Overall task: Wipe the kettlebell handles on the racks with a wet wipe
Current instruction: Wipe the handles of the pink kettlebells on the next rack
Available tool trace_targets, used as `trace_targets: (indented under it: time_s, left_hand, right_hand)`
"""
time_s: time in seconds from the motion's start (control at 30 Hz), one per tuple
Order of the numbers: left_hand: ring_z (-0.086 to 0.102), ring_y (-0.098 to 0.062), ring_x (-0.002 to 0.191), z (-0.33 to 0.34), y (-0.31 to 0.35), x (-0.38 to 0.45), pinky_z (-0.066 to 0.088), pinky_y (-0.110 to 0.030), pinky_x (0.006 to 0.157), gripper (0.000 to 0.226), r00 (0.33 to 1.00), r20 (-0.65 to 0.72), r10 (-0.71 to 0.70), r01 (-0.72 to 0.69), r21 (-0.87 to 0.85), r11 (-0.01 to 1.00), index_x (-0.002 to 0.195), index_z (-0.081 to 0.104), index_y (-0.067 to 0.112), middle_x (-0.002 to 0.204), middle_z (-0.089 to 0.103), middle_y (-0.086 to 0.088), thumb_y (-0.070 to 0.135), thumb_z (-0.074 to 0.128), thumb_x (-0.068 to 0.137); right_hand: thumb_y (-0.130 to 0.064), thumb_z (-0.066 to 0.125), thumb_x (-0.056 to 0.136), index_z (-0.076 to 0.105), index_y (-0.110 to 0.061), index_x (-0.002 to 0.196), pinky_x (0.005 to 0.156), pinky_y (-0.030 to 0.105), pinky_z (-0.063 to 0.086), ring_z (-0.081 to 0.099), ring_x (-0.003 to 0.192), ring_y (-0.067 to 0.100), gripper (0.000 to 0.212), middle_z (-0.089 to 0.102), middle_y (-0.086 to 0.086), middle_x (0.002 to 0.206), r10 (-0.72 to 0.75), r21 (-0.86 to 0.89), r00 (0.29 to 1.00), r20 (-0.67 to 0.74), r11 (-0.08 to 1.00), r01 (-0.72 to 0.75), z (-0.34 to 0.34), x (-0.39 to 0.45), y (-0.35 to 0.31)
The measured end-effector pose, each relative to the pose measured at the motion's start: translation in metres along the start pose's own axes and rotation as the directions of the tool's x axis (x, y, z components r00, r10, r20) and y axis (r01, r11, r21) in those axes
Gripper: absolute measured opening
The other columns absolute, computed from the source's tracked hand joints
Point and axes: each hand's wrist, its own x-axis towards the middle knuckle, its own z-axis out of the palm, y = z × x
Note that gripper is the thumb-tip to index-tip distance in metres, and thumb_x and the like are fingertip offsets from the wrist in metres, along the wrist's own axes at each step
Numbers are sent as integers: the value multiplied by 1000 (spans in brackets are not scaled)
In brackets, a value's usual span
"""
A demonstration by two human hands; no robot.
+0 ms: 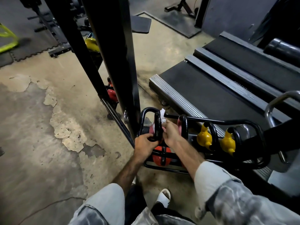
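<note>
**A:** Where are your hands right now?

**B:** Your left hand [146, 144] has its fingers curled round the near end of the black handle [157, 127]. Your right hand [170, 133] pinches the white wipe [162, 116] against the far side of that same handle. It is the first handle on the low rack [164, 168], just past your shoe [164, 194].

**A:** How do you wipe it well?

**B:** I think you should hold the handle firm with the left hand. Slide the wipe all the way round the loop, under it too. Then shift your left hand and clean the spot it covered.

**A:** What comes after?

**B:** Next along sit another black handle [183, 127] and two yellow bells [204, 137]. They look not yet done.

**A:** What is in the way?

**B:** The rack's top bar [211, 120] runs close behind the handles, so your knuckles may bump it. A tall black post [120, 62] stands just to the left. A treadmill [211, 88] lies behind.
</note>
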Motion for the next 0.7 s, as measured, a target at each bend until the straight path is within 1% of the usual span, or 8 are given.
trace_targets:
  time_s: [0.1, 0.2, 0.23, 0.3, 0.37, 0.47, 0.57, 0.7]
  left_hand:
    - [65, 0, 70, 0, 5, 2, 51, -22, 69, 27, 999, 36, 11, -12, 34, 999, 84, 75, 20, 75, 74, 5, 42, 80, 68]
    - [66, -4, 74, -5, 9, 11, 48, -18, 67, 29, 997, 81, 6, -14, 91, 996, 86, 75, 19, 78, 74, 3, 41, 81, 67]
    - [67, -5, 76, -8, 8, 15, 46, -17, 67, 30, 995, 102, 10, -23, 121, 992, 88, 75, 18, 79, 74, 3, 40, 81, 68]
    - [68, -5, 81, -12, 5, 20, 49, -19, 71, 33, 991, 129, 20, -40, 155, 987, 93, 74, 19, 83, 74, 4, 39, 80, 68]
    - [68, -5, 83, -13, 7, 22, 54, -22, 79, 39, 994, 107, 13, -22, 78, 997, 101, 71, 20, 87, 74, 5, 38, 81, 68]
    - [69, -7, 84, -8, 18, 27, 56, -26, 83, 47, 999, -3, 45, -45, -105, 993, 113, 65, 20, 93, 71, 5, 24, 81, 70]
    - [65, -11, 91, -6, 29, 34, 45, -12, 83, 46, 971, -84, 223, -221, 31, 975, 112, 67, 15, 100, 67, 2, 12, 80, 68]
    - [54, -12, 118, -3, 31, 32, 37, -15, 103, 47, 938, -26, 346, -338, 164, 927, 118, 65, 10, 127, 57, -1, 5, 74, 73]
  right_hand:
    - [5, 49, 92, 63, -14, 76, 42, 18, 43, 56, 48, 10, 28, 59, 6, 69, -175, -152, 981, -81, 975, 162, -8, 0, 9]
    - [1, 57, 87, 69, -15, 86, 53, 18, 51, 64, 59, 9, 20, 67, -1, 71, -334, -304, 939, -86, 906, 294, -1, 1, 0]
    - [-3, 60, 86, 71, -18, 87, 63, 20, 54, 67, 69, 9, 20, 70, -3, 76, -417, -409, 907, -55, 839, 360, 1, 7, -5]
    - [-10, 65, 85, 75, -23, 91, 81, 23, 52, 67, 88, 12, 18, 72, -3, 91, -573, -640, 810, 124, 578, 506, 1, 19, -14]
    - [-10, 66, 87, 77, -18, 95, 82, 17, 44, 65, 92, 17, 16, 71, 3, 97, -627, -739, 702, 338, 284, 610, -2, 28, -22]
    - [0, 62, 86, 78, -13, 93, 76, 23, 48, 67, 86, 20, 22, 70, 5, 94, -584, -730, 601, 546, 20, 683, -12, 31, -29]
    - [-1, 57, 80, 77, -18, 91, 72, 34, 53, 67, 83, 20, 28, 69, 0, 91, -483, -651, 522, 703, -141, 746, -20, 32, -34]
    - [-3, 57, 88, 76, -17, 103, 83, 30, 51, 67, 97, 22, 28, 71, 4, 104, -297, -643, 571, 766, -307, 702, 0, 50, -64]
